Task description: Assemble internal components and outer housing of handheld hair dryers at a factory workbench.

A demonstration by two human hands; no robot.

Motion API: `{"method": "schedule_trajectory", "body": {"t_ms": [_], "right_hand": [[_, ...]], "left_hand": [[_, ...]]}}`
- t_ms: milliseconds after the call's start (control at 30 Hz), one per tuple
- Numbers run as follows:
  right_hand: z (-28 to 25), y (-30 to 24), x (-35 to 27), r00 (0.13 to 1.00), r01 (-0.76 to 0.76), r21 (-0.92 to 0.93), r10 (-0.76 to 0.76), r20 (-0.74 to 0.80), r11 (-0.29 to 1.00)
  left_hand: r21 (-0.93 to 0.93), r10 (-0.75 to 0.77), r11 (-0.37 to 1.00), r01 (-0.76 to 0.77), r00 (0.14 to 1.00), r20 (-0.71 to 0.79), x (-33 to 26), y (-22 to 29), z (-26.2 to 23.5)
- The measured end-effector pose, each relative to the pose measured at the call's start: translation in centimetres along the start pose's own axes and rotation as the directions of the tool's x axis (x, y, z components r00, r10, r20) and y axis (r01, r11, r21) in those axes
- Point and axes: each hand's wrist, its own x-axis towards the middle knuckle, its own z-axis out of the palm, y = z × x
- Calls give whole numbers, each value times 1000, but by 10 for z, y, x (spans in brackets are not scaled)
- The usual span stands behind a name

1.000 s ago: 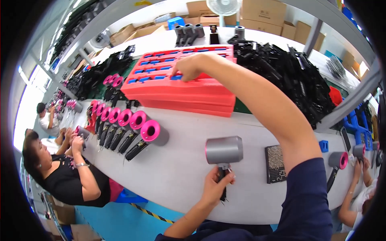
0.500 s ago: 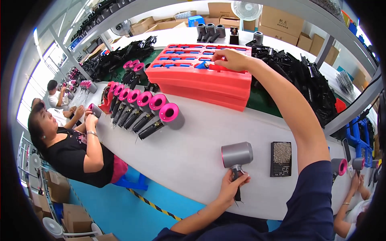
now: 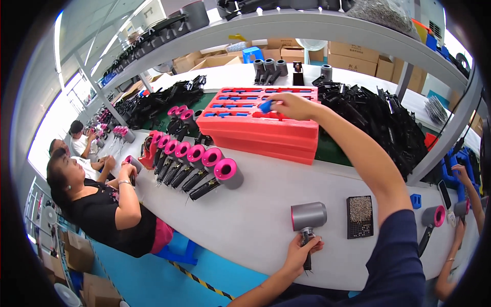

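My left hand (image 3: 300, 251) grips the black handle of a grey hair dryer (image 3: 308, 217) with a pink rear ring, which lies on the white table (image 3: 255, 215) near its front edge. My right arm reaches far across to a stack of red foam trays (image 3: 255, 125). There my right hand (image 3: 290, 106) pinches a small blue part (image 3: 265, 106) just above the top tray, among several other blue parts set in its slots.
A row of several pink-and-grey hair dryers (image 3: 197, 166) lies left of centre. A small black tray of screws (image 3: 360, 216) sits beside my dryer. Piles of black parts (image 3: 378, 123) lie behind. One person (image 3: 102, 204) works at the left, another's hands (image 3: 455, 215) at the right.
My right hand has closed on a blue part at the top red tray and lifted it slightly. My left hand stays on the dryer handle. The view has shifted.
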Motion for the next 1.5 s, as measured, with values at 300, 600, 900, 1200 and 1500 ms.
{"method": "schedule_trajectory", "body": {"t_ms": [300,600,900,1200,1500], "right_hand": [[110,-71,-309,786,215,975,603,-137,-58],[191,-113,-366,679,-47,990,723,128,-131],[191,-122,-354,667,-436,735,735,-123,519],[197,-119,-342,682,-372,792,721,-120,484],[191,-119,-340,644,-417,675,722,-252,608]], "left_hand": [[-85,-44,996,38,997,-60,-6,20,0],[-153,30,988,-17,996,86,-2,14,11],[-50,-36,998,33,998,-57,-22,8,14],[-39,-5,999,4,1000,-30,-19,7,12],[-40,-1,999,-2,997,-73,-17,7,17]]}}
